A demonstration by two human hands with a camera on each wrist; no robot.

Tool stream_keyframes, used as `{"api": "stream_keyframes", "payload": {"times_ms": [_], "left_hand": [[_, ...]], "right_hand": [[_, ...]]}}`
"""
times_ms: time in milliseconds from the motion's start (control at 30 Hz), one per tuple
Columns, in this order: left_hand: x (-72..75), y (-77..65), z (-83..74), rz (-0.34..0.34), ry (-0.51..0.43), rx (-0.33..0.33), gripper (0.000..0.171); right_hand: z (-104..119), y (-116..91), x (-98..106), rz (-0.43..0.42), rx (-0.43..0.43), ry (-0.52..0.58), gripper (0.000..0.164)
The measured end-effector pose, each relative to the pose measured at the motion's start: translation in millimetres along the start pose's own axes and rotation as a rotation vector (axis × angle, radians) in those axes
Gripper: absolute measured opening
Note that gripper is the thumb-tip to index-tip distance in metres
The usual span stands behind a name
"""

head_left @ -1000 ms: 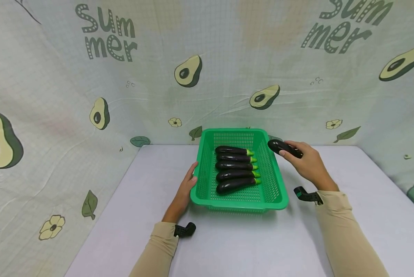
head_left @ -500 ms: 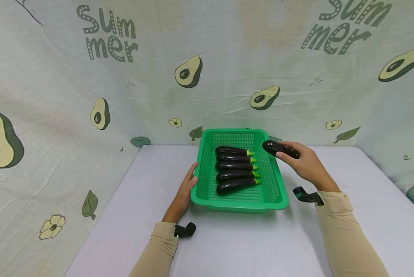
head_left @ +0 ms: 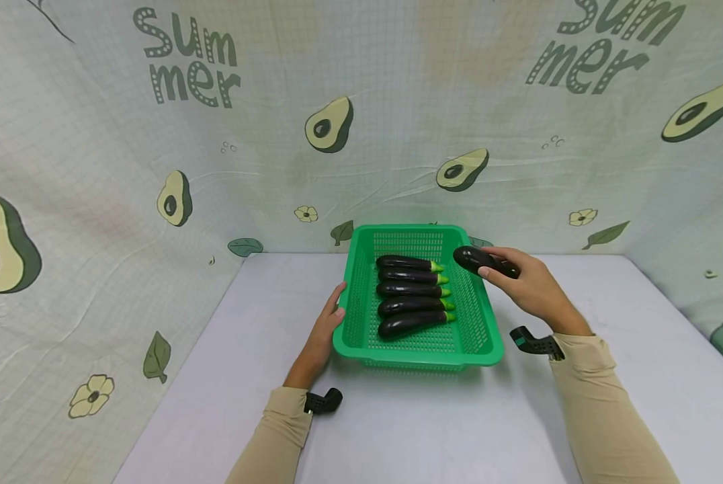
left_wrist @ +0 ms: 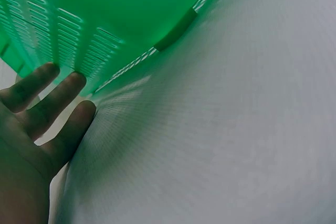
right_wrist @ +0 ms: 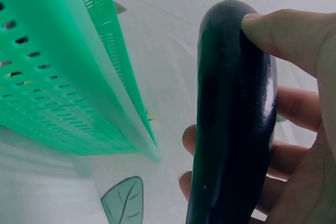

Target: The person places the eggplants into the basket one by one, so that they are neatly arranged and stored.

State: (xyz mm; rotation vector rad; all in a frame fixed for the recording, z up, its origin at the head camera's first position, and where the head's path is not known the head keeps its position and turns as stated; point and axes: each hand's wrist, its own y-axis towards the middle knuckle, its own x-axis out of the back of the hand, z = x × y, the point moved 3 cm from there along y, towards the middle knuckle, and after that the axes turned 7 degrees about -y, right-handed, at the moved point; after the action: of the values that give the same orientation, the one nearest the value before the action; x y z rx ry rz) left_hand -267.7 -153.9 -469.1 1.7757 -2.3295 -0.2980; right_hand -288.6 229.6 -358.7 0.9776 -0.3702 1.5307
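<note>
A green plastic basket stands on the table, with several dark purple eggplants lying side by side in it, green stem ends to the right. My right hand grips another eggplant above the basket's right rim, thumb on one side and fingers round the other, as the right wrist view shows on this eggplant. At the basket's left side is my left hand. Its fingers are extended against the perforated wall in the left wrist view, and part of the hand is out of that frame.
The white tabletop extends round the basket. Behind it hangs a pale cloth printed with avocados, leaves and lettering. Each wrist wears a black camera mount, one on the left and one on the right.
My right hand has moved slightly left with the eggplant, whose rounded end now reaches over the basket's right rim. The left hand, the basket and the eggplants inside have stayed put.
</note>
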Motion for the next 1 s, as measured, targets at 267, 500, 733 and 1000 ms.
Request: {"api": "stream_keyframes", "payload": {"times_ms": [267, 500, 733, 1000], "left_hand": [[0.6, 0.2, -0.1, 0.001, 0.006, -0.004, 0.058], [-0.5, 1.2, 1.4, -0.002, 0.012, -0.001, 0.057], [-0.8, 2.9, 4.8, -0.009, 0.026, 0.008, 0.056], [1.7, 1.9, 2.6, -0.008, 0.034, 0.015, 0.056]], "right_hand": [[7, 2, -3, 0.025, 0.043, -0.037, 0.057], [18, 4, -8, 0.069, 0.089, -0.03, 0.054], [34, 10, -15, 0.144, 0.144, -0.058, 0.059], [49, 17, -24, 0.204, 0.184, -0.061, 0.056]]}}
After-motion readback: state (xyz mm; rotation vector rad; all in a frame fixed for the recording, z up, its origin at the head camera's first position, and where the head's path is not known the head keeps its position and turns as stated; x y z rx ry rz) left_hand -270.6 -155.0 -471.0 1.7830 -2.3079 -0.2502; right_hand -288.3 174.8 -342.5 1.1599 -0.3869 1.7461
